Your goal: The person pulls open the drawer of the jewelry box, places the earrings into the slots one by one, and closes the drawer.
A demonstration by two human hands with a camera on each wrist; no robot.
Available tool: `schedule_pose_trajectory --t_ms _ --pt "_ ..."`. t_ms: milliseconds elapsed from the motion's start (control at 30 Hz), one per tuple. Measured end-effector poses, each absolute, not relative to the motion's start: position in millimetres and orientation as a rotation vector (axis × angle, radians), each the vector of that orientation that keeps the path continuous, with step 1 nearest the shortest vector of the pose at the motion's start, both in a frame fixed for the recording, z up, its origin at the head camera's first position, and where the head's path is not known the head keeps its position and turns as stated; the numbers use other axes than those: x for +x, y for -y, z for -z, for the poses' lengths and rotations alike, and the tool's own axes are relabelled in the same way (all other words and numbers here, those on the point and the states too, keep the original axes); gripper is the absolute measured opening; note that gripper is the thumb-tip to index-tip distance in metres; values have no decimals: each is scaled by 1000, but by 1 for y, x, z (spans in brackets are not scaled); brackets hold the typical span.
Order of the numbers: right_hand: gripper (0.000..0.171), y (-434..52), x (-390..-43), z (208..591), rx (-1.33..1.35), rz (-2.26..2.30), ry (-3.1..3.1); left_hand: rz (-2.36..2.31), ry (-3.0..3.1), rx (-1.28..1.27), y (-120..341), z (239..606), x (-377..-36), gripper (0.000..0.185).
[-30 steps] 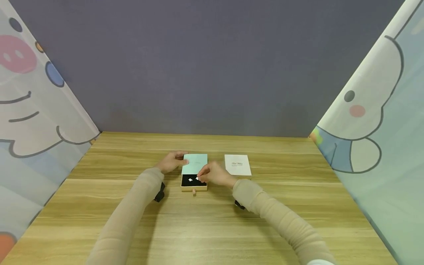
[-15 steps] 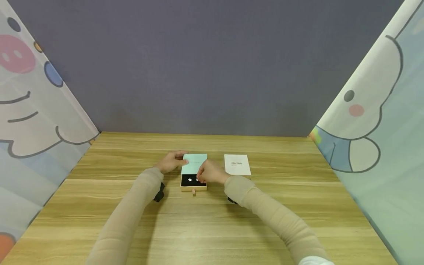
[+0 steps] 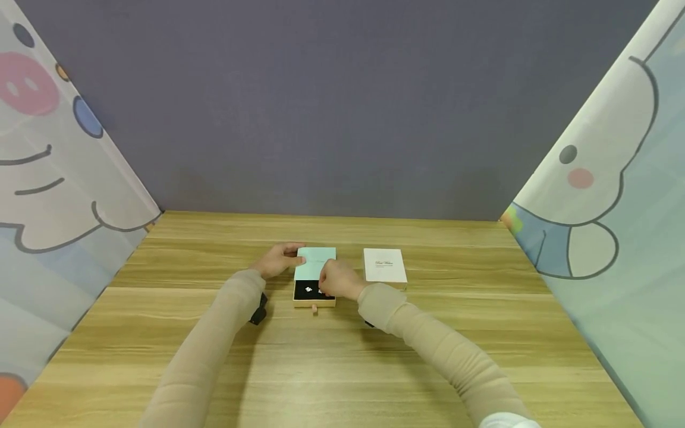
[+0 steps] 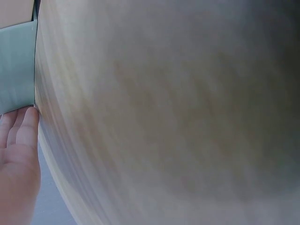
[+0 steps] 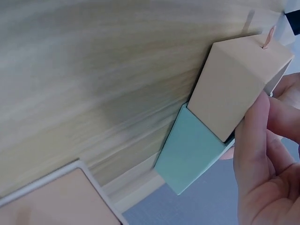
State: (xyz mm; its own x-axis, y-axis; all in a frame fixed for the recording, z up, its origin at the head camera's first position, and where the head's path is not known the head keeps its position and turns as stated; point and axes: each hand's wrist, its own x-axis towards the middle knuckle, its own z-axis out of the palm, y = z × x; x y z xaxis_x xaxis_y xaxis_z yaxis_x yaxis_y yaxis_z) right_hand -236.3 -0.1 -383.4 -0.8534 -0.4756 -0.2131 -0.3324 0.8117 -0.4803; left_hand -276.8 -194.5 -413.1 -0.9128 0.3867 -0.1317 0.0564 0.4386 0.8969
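Observation:
A mint-green sleeve box (image 3: 316, 254) sits mid-table in the head view, its peach drawer (image 3: 305, 304) pulled out toward me. The drawer has a black insert (image 3: 299, 286) and a ribbon pull tab (image 3: 314, 311). One small white stud earring (image 3: 308, 289) shows on the insert's left. My left hand (image 3: 275, 260) grips the sleeve's left far corner, thumb on top and fingers at the back end. Over the drawer's right side, my right hand (image 3: 341, 279) pinches a second earring (image 3: 320, 291) down at the insert; its fingers mostly hide it.
A white lidded box (image 3: 385, 266) with dark lettering stands right of the mint box, close by my right hand. A grey panel (image 3: 342, 107) rises behind the table's far edge. Cartoon-printed cloths (image 3: 588, 178) hang at both sides.
My right wrist and forearm have shifted left, and the hand has turned over the drawer, covering more of the right earring. My left hand has stayed on the sleeve.

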Motion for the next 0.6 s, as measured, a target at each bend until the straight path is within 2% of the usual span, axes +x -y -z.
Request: schedule_pose_trajectory --t_ms 267,600 --pt "26 2 -235 385 -635 562 -2719 -1473 -2366 376 191 401 -269 53" --pt "22 -2 -236 387 -625 654 -2704 -1462 -2388 391 197 428 -287 56"
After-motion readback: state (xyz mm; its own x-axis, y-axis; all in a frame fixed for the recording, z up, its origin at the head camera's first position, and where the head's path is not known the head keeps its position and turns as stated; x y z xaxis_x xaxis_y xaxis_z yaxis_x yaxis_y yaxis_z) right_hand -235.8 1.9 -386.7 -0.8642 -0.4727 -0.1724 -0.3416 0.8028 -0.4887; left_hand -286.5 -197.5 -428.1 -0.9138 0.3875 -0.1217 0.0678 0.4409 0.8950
